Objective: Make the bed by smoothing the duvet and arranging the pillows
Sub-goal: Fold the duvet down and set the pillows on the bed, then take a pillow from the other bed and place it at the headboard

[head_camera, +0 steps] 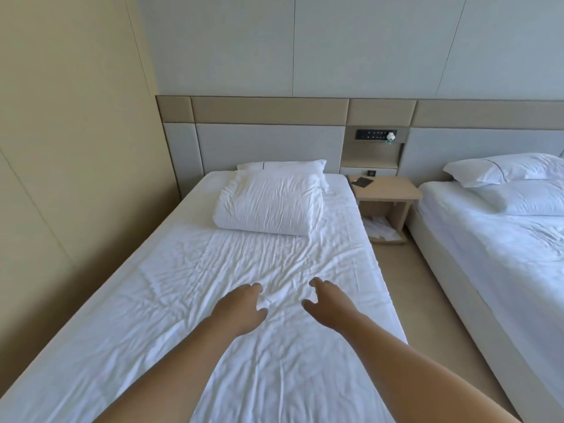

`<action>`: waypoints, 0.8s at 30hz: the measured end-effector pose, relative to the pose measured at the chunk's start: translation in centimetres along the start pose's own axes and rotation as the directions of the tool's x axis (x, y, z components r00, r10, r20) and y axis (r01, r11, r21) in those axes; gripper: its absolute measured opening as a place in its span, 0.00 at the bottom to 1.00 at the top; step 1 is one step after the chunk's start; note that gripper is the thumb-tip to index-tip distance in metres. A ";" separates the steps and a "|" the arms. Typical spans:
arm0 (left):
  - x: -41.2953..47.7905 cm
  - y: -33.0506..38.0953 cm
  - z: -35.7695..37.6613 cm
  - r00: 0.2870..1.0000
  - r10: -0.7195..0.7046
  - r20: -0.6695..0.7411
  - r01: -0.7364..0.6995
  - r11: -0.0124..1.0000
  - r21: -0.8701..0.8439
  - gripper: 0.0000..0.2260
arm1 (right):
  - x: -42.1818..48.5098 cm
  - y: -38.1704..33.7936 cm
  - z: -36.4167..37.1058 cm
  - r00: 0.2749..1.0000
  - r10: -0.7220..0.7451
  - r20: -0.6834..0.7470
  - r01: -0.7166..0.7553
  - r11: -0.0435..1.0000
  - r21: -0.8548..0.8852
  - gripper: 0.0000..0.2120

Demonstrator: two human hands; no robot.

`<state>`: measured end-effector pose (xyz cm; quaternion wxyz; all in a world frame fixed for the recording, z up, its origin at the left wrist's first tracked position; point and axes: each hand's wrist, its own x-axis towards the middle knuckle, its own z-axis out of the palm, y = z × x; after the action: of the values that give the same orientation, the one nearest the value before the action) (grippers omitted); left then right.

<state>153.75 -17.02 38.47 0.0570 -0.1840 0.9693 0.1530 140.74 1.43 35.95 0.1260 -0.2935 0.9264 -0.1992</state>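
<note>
Fingers [256, 288] curled over wrinkled white sheet [189, 270].

Both bare forearms reach forward from the bottom edge of the view, converging toward the middle. The left hand [241, 309] is palm down, its fingers bent and bunched at the knuckles, thumb on the inner side pointing toward the other hand. The right hand [325, 303] is also palm down, with its fingers curled at the tips and spread a little, its thumb stuck out toward the left hand. The 2 hands sit near each other but apart, neither touching the other. Neither hand holds anything; both are loosely open with curved fingers.
</note>
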 end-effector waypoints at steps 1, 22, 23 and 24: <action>-1.2 0.4 0.5 1.000 0.004 -0.010 -0.004 1.000 0.008 0.23 | -1.2 0.3 0.1 1.000 0.004 0.004 -0.004 1.000 -0.011 0.28; 4.2 37.8 9.6 1.000 -0.009 0.020 0.010 0.999 -0.036 0.26 | -9.8 35.6 -19.8 0.997 0.010 0.075 -0.005 0.997 -0.072 0.29; 5.4 40.1 9.9 1.000 -0.002 0.030 0.003 0.999 -0.041 0.26 | -9.4 37.8 -21.1 0.997 0.021 0.071 -0.016 0.998 -0.063 0.29; 6.6 42.2 10.0 0.999 0.004 0.039 -0.003 0.999 -0.037 0.26 | -8.8 39.6 -22.3 0.997 0.028 0.072 -0.024 0.998 -0.055 0.28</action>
<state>132.42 21.33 39.53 0.0723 -0.1804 0.9653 0.1746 120.41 42.92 39.23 0.1543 -0.2917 0.9300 -0.1617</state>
